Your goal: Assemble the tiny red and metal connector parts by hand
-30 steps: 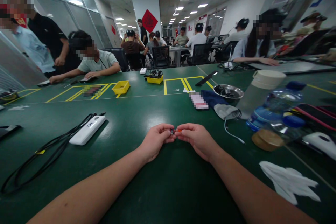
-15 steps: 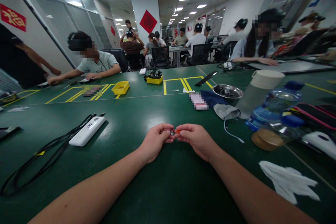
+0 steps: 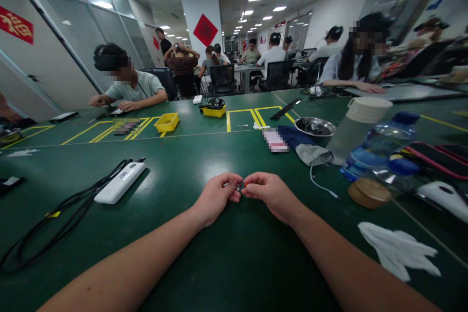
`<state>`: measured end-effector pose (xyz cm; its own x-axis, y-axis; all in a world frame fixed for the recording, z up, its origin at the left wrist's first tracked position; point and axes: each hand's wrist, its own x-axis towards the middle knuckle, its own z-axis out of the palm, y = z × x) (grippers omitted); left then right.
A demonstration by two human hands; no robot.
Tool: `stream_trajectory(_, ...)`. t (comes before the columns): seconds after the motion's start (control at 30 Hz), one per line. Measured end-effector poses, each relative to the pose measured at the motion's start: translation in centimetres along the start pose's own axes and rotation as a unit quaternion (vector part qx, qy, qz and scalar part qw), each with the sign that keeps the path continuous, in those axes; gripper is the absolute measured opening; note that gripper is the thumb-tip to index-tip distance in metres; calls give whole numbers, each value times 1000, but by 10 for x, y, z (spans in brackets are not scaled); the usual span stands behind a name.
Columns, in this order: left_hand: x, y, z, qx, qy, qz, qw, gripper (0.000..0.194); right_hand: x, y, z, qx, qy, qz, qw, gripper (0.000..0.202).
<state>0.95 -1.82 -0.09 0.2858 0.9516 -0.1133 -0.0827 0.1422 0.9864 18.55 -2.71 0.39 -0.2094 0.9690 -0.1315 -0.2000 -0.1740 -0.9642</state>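
Fingers and thumb of the left hand (image 3: 218, 198) are pinched on a small dark piece (image 3: 239, 186) with a shiny part and a touch of red, while those of the right hand (image 3: 273, 196) grip a small orange piece (image 3: 246, 185), mostly covered by the fingertips. Both pieces sit where the two hands nearly meet, over the near part of the green table (image 3: 190, 156). The handling looks midway: each piece is already in a grip, yet the two seem apart rather than joined, and neither has been set down. What is left cannot be told, as the pieces are too small and too hidden. Writing is sparse. On the white power bank (image 3: 120, 183), beside a black cable (image 3: 78, 192), a dark mark seems to read "15". A red poster (image 3: 16, 24) at far left carries a gold character, apparently 福; the dark one on the red diamond sign (image 3: 205, 30) is unclear. No brand is legible on the blue bottle (image 3: 380, 144).
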Motion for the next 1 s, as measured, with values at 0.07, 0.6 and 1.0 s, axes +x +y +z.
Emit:
stream_trajectory(0.07, 0, 1, 0, -7, -10, -5, 1000, 16, 0, 0, 0, 0, -12, -5, 1000, 19)
stream_trajectory(0.6, -2, 6, 0, -85, -9, -37, 996, 28, 0, 1, 0, 4, -12, -20, 1000, 14)
stream_trajectory(1.0, -3, 5, 1, -7, -4, -16, 1000, 36, 2, 1, 2, 22, 10, 10, 1000, 18)
